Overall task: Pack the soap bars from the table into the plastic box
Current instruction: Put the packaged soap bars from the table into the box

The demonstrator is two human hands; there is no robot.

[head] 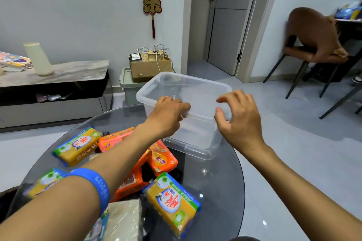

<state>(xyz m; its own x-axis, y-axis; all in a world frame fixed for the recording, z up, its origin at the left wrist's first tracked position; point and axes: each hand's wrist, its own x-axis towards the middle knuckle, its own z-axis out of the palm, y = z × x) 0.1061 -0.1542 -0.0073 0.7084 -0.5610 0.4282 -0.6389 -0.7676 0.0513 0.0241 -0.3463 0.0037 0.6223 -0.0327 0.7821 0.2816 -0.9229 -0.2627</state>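
Several wrapped soap bars lay on the glass table, none yet in the plastic box at its far edge. Left hand gripped the near rim; right hand hovered beside it, fingers spread. Positioning seemed underway; next, draw the box inward, away from the drop

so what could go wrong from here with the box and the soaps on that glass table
1. The plastic box sits near the round glass table's far edge; with only the left hand on its near rim and the right hand open beside it, a push could slide it off.
2. The orange soap bars lie piled right against the box, so dragging it nearer may scatter them.
3. The yellow soap bar lies close under the left forearm and could get swept away.
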